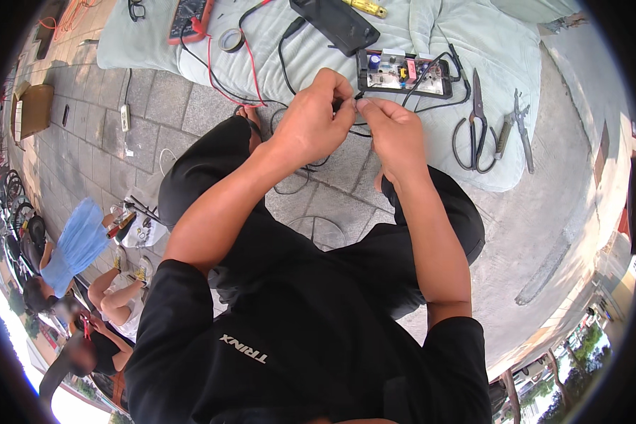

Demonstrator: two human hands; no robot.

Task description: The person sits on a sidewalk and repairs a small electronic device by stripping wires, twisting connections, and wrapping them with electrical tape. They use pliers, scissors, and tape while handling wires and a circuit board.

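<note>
My left hand (318, 116) and my right hand (389, 131) meet above the paving, fingers pinched together on a thin black cable (358, 98); the exact piece between my fingertips is small and partly hidden. Just beyond them, an opened black case with an exposed circuit board (403, 73) lies on a pale green quilt (495, 42), black leads trailing from it. A black plastic housing (334, 25) lies above the board. To the left are a red-cased multimeter (187, 18) with red and black leads and a roll of tape (231, 40).
Large scissors (478, 116) and pliers (523, 131) lie on the quilt at right, a yellow tool (366, 8) at the top. A cardboard box (34, 112) and a power strip (125, 118) are on the paving. Two other people (78, 240) (113, 304) sit at the lower left.
</note>
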